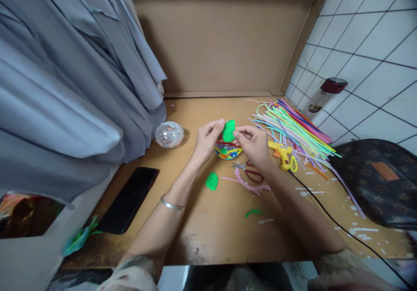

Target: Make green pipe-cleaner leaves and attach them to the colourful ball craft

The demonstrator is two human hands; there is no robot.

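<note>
Between my hands, above the table, is a green leaf-shaped piece (229, 130) that looks made of pipe cleaners. My left hand (208, 138) pinches its left edge, and my right hand (255, 142) grips its lower right side. Behind and below my fingers sits a clear bowl-like piece (228, 152) with yellow, blue, red and green decoration, partly hidden. A second green leaf-shaped piece (212, 180) lies flat nearby. Close under my right hand are red-handled scissors (253, 173), touching a curled pink pipe cleaner (249, 186).
A yellow glue gun (285, 155) with a black cord rests right of my hand. Beyond it spreads a pile of coloured pipe cleaners (293, 128). A clear ball (169, 134) and black phone (129, 200) lie left. A brown bag (378, 182) and bottle (322, 95) stand right.
</note>
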